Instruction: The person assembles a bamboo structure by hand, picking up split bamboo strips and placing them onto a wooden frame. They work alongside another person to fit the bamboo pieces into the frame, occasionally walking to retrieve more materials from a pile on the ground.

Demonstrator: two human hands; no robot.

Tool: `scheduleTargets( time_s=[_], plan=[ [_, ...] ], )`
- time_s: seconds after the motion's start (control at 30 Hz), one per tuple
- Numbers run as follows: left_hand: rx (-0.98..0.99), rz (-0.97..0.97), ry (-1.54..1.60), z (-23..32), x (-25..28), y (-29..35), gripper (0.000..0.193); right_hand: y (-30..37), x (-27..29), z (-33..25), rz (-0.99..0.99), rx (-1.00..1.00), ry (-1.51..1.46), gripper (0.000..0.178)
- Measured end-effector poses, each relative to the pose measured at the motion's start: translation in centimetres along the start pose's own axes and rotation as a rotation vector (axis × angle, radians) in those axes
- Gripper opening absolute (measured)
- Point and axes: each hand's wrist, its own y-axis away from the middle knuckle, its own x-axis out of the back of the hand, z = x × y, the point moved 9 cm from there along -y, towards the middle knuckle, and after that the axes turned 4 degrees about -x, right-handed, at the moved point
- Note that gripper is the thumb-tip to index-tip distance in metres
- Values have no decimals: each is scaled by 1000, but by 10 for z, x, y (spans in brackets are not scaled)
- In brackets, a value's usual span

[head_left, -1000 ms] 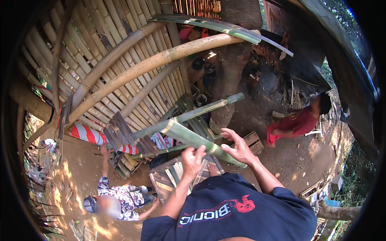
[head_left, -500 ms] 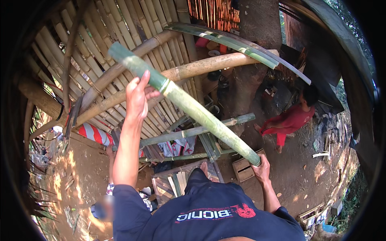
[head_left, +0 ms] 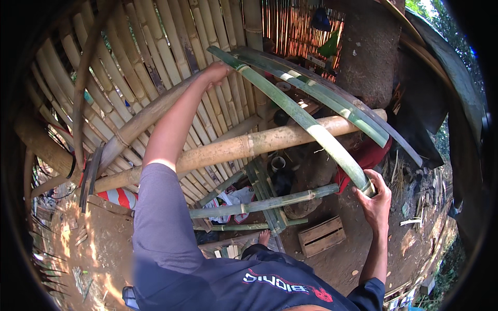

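Note:
A long green bamboo pole [head_left: 295, 111] slants across from the upper middle toward the right, held up at arm's length. My left hand [head_left: 215, 74] is closed about its far end, with most of the fingers hidden. At the lower end, my right hand [head_left: 376, 203] grips it, thumb on one side and fingers round the other. Just beyond it, long split bamboo strips [head_left: 340, 106] lie over a thick tan bamboo beam [head_left: 223, 150], close alongside the pole I hold.
A bamboo slat wall [head_left: 155, 46] rises at the left. Below the beam runs a thinner bamboo rail [head_left: 275, 203]. A wooden crate [head_left: 321, 237] rests on the dirt floor. Red clothing of another person [head_left: 371, 153] shows partly behind the bamboo. A tree trunk [head_left: 371, 57] stands beyond.
The bamboo pole has moved forward and right, beside the split strips. My left hand has shifted toward its far end; my right hand has risen with the lower end. The person in red is now mostly covered.

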Motion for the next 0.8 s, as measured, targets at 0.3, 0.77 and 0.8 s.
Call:
scheduleTargets(
  time_s=[0.3,0.77,0.8],
  plan=[
    [-312,-215,-633,-61,-52,-97,62,-85,-23,-25,-2,4,195,46],
    [-347,-133,-590,-52,-70,-110,66,-85,-15,-7,127,106,241,35],
    [-328,-130,-606,-52,-69,-108,66,-84,-17,-5,123,104,224,35]
  ],
)
